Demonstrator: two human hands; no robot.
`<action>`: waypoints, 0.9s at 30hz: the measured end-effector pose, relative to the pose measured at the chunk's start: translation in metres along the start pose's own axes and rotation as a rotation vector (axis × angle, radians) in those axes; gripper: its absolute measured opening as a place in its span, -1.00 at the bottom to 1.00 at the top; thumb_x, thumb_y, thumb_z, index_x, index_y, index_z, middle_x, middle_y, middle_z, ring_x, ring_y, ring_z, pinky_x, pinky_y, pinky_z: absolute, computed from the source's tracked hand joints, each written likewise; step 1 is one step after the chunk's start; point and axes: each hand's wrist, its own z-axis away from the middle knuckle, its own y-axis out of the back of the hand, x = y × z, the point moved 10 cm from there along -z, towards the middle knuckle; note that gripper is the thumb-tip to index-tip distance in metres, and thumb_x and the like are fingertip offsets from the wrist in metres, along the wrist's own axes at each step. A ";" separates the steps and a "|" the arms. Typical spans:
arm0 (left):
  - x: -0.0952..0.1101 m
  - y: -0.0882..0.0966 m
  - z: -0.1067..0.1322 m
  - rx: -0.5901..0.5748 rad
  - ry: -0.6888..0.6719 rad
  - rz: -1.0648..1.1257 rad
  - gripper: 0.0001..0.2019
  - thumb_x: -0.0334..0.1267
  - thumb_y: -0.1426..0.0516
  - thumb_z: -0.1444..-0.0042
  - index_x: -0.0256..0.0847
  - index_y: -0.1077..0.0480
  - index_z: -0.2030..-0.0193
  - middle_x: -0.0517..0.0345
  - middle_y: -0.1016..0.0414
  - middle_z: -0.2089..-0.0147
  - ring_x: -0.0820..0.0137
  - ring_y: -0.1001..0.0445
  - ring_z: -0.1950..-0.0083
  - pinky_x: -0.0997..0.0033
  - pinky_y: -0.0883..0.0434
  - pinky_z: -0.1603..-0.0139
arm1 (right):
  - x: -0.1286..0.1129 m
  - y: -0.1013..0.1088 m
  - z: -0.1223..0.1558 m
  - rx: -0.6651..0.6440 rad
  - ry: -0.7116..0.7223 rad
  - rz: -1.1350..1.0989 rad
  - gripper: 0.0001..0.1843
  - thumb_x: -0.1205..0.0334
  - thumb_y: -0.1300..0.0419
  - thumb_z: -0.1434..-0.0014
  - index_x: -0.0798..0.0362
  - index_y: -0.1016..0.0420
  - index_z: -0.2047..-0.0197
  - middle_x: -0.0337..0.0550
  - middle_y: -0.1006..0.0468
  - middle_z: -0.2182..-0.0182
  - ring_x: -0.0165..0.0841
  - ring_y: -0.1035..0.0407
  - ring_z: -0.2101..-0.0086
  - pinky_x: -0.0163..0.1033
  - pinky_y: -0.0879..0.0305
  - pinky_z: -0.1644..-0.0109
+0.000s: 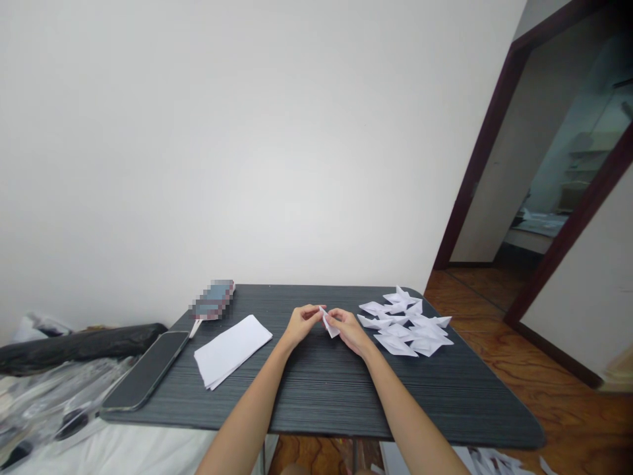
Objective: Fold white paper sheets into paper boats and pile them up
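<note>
A small piece of folded white paper [331,327] is held up over the middle of the dark table, between my two hands. My left hand [302,323] pinches its upper end with thumb and fingers. On the other side, my right hand [345,326] grips the paper's right edge, its fingers curled behind. To the right of my hands lies a heap of folded white paper boats [395,328], several of them overlapping. A stack of flat white paper sheets [233,349] rests to the left of my left forearm.
A dark phone-like slab [146,371] lies on the left edge of the dark ribbed table [326,409]. Behind it is a blurred-out boxy item [213,301] with a white strap. A white wall [297,145] rises behind the table; a doorway stands at the right.
</note>
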 end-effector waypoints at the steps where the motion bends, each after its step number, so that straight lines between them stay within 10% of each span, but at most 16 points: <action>1: 0.001 0.000 0.000 -0.003 -0.010 -0.015 -0.67 -0.13 -0.10 0.09 -0.35 -0.43 0.26 -0.02 -0.45 0.28 0.34 -0.39 0.27 0.37 -0.32 0.20 | -0.001 -0.001 0.000 -0.014 -0.002 0.008 -0.71 0.07 -0.23 0.19 0.11 -0.32 0.47 -0.21 -0.41 0.51 -0.42 -0.28 0.48 -0.32 -0.14 0.40; 9: 0.002 0.003 0.000 0.021 -0.043 -0.228 -0.72 -0.18 -0.03 0.01 -0.32 -0.43 0.26 0.04 -0.39 0.35 0.41 -0.35 0.31 0.49 -0.30 0.34 | -0.014 0.003 0.000 -0.010 0.083 0.216 -0.73 0.09 -0.17 0.15 0.07 -0.28 0.39 -0.30 -0.38 0.55 -0.45 -0.24 0.51 -0.34 -0.09 0.40; 14: -0.005 0.004 0.003 0.048 -0.077 -0.537 -0.72 -0.29 -0.05 0.03 -0.26 -0.36 0.14 0.14 -0.27 0.37 0.50 -0.29 0.40 0.47 -0.30 0.33 | -0.019 0.000 0.005 0.041 0.131 0.742 -0.79 0.19 -0.11 0.11 0.01 -0.31 0.32 -0.40 -0.33 0.65 -0.45 -0.22 0.55 -0.27 -0.01 0.30; 22: 0.006 -0.034 0.020 -0.405 -0.217 -0.695 -0.67 -0.17 -0.12 0.10 -0.16 -0.36 0.14 0.07 -0.27 0.12 0.34 -0.28 0.10 0.39 -0.19 0.04 | -0.018 -0.003 0.008 0.093 0.172 1.151 -0.90 0.26 -0.03 0.03 0.04 -0.34 0.45 -0.32 -0.32 0.60 -0.44 -0.21 0.48 -0.28 0.10 0.29; 27: 0.004 -0.030 0.020 -0.427 -0.203 -0.681 -0.67 -0.13 -0.08 0.06 -0.17 -0.36 0.13 0.04 -0.34 0.09 0.32 -0.31 0.08 0.38 -0.18 0.02 | -0.030 -0.003 0.014 0.122 0.257 1.184 -0.86 0.24 -0.03 -0.01 0.03 -0.38 0.46 -0.20 -0.37 0.38 -0.33 -0.20 0.26 -0.23 0.08 0.24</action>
